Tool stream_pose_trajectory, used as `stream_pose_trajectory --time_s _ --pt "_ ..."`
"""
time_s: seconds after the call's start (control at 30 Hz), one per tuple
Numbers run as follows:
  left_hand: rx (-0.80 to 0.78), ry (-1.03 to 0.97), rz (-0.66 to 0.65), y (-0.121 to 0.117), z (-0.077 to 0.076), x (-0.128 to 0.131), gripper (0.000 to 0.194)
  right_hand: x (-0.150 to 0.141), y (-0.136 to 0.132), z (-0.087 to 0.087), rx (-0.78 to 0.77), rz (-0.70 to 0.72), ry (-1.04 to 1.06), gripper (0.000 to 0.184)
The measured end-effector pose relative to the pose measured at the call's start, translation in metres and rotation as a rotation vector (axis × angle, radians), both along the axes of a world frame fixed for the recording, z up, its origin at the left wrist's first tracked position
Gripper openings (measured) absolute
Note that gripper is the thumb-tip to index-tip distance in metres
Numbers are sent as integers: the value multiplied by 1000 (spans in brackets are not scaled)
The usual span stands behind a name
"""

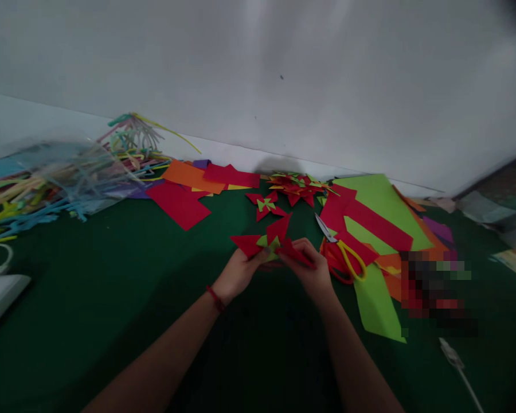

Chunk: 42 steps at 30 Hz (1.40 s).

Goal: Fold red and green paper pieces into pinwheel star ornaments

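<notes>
Both my hands hold a red paper flower [278,230] with a light green centre, raised a little above the dark green table. My left hand [238,273] is closed on its left side, the thumb near the green centre. My right hand [312,267] pinches the right petals; some of its fingertips are hidden behind the paper. Just beyond lies a similar flat red flower [265,205] with a green centre. Behind that, several more are heaped in a pile of paper flowers [298,186]. Scissors [346,258] with yellow and red handles lie right of my right hand, blades partly apart.
Red paper pieces [178,203] lie back left, beside an orange sheet [193,175]. Green paper [378,304] and other scraps spread at right. Fuzzy craft stems [129,137] and a clear plastic bag [81,166] fill the far left. A white power strip [2,298] and cable plug [451,353] lie nearer.
</notes>
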<state>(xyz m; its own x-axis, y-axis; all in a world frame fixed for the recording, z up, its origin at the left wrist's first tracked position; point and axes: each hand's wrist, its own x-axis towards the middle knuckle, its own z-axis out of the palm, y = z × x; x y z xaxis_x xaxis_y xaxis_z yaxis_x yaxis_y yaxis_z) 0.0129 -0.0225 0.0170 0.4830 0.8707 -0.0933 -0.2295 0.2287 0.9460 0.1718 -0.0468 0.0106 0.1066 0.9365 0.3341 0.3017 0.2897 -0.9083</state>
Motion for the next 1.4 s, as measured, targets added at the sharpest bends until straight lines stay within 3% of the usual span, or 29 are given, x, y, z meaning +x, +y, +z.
stream_pose_trajectory --time_s 0.2,0.37,0.67,0.77,0.93,1.17,1.4 --pt "36 10 4 0 0 0 28 0 -3 2 -184 11 97 24" --pt "41 -8 0 0 1 0 31 -2 -5 8 -226 9 172 28" --pt "30 31 66 2 -2 -1 32 3 -2 6 -119 -39 66 20" --pt "26 40 76 2 -2 -1 32 0 -3 6 -70 -91 110 30" --pt "32 31 68 1 -1 0 31 -2 -5 5 56 -103 26 10" --pt "42 13 79 2 -5 0 28 0 -5 8 57 -68 -129 7" --pt "86 217 257 5 -5 -2 24 -2 -4 8 116 -54 -145 3"
